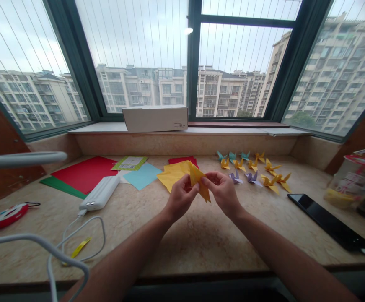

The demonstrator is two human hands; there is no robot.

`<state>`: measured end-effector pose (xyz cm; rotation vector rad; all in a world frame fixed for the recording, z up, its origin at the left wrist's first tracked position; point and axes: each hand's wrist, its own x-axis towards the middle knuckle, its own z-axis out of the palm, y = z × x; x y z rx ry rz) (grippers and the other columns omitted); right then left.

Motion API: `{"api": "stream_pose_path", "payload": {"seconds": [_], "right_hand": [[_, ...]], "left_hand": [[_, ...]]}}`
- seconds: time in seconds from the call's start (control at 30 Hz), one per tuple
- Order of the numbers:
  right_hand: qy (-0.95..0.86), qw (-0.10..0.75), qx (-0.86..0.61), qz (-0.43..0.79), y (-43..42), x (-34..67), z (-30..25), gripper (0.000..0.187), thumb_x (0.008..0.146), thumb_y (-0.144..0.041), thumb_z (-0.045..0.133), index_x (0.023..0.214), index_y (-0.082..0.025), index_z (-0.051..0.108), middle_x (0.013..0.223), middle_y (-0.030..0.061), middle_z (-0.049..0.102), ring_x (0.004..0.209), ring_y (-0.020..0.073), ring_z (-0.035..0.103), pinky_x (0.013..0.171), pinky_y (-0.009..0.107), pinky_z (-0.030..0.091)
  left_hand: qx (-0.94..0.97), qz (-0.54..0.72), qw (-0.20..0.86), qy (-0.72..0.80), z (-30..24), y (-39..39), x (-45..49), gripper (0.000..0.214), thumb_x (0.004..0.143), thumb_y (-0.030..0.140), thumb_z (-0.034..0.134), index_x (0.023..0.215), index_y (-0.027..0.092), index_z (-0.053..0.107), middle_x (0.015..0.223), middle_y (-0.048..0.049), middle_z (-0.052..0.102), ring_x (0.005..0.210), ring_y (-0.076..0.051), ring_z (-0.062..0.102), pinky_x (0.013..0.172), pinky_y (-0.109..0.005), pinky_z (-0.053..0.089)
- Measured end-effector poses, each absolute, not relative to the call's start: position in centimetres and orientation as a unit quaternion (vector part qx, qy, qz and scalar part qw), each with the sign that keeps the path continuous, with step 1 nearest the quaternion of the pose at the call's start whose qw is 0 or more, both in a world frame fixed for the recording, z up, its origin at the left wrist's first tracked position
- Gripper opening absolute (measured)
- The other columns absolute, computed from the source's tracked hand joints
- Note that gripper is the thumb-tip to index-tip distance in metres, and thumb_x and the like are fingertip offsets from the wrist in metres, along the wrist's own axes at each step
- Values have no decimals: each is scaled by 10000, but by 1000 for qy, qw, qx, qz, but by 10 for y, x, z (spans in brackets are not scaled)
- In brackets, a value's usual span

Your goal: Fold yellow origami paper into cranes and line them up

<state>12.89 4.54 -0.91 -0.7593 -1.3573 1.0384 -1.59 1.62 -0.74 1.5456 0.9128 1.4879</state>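
Between my two hands is a partly folded piece of yellow origami paper (200,181), held above the counter with a point towards the top and another towards the bottom. My left hand (182,195) pinches its left side between thumb and fingers. On its right edge, the fingertips of my right hand (221,191) are closed too. Behind the left hand lie yellow sheets (171,173), partly covered by the hand and the folded piece. To the right of my right hand stand several paper cranes in teal (232,157), yellow (270,183) and purple (253,178).
Red paper (84,174), green paper (63,187) and a light blue sheet (143,175) lie left. A white power bank (99,193) trails a cable. A black phone (330,220) and a plastic cup (348,180) are right. A white box (155,119) rests on the windowsill.
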Motion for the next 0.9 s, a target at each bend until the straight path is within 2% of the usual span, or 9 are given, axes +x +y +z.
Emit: {"api": "stream_pose_path", "payload": {"seconds": [0.2, 0.33, 0.53, 0.63, 0.7, 0.8, 0.9], "right_hand": [[-625, 590, -385, 337, 44, 127, -12, 223, 752, -392, 736, 793, -177, 697, 741, 58, 699, 618, 176, 603, 578, 319, 506], [-688, 599, -350, 213, 41, 129, -12, 87, 805, -287, 688, 811, -213, 732, 813, 53, 704, 725, 200, 620, 679, 350, 512], [-750, 576, -283, 161, 36, 130, -12, 189, 875, -225, 610, 1007, -259, 740, 950, 71, 695, 915, 235, 638, 849, 427, 512], [-762, 562, -267, 182, 34, 129, -11, 225, 892, -249, 592, 1071, -265, 727, 1017, 83, 670, 971, 240, 620, 885, 443, 504], [-752, 556, -262, 238, 33, 129, -8, 225, 913, -299, 569, 1059, -250, 733, 1058, 92, 647, 1004, 236, 615, 899, 429, 506], [-711, 553, -262, 347, 36, 130, -3, 273, 924, -394, 548, 948, -222, 759, 1076, 93, 631, 1023, 231, 619, 907, 405, 510], [-673, 548, -264, 421, 41, 131, -2, 282, 865, -456, 618, 847, -209, 753, 1058, 84, 634, 983, 228, 630, 855, 383, 529]], "left_hand": [[658, 556, 313, 400, -8, 14, -15, 167, 846, 286, 584, 868, 131, 641, 808, -54, 658, 765, -181, 624, 702, -280, 517], [686, 546, 249, 412, -4, 10, -14, 171, 859, 274, 562, 834, 138, 663, 795, -52, 652, 758, -179, 611, 687, -270, 501], [683, 557, 235, 410, -8, 14, -16, 185, 878, 296, 548, 845, 145, 648, 817, -55, 653, 776, -182, 610, 725, -284, 499], [663, 571, 266, 404, -11, 16, -18, 209, 890, 328, 543, 891, 146, 645, 843, -60, 660, 794, -186, 620, 733, -288, 512], [659, 575, 282, 394, -11, 16, -19, 222, 894, 341, 545, 927, 146, 646, 882, -69, 669, 835, -195, 630, 762, -298, 517], [674, 564, 287, 381, -10, 16, -20, 247, 905, 349, 539, 987, 145, 652, 926, -83, 677, 867, -208, 636, 790, -317, 517], [704, 545, 262, 372, -9, 16, -22, 259, 922, 333, 521, 1060, 156, 650, 1000, -97, 674, 928, -221, 629, 854, -349, 503]]}}
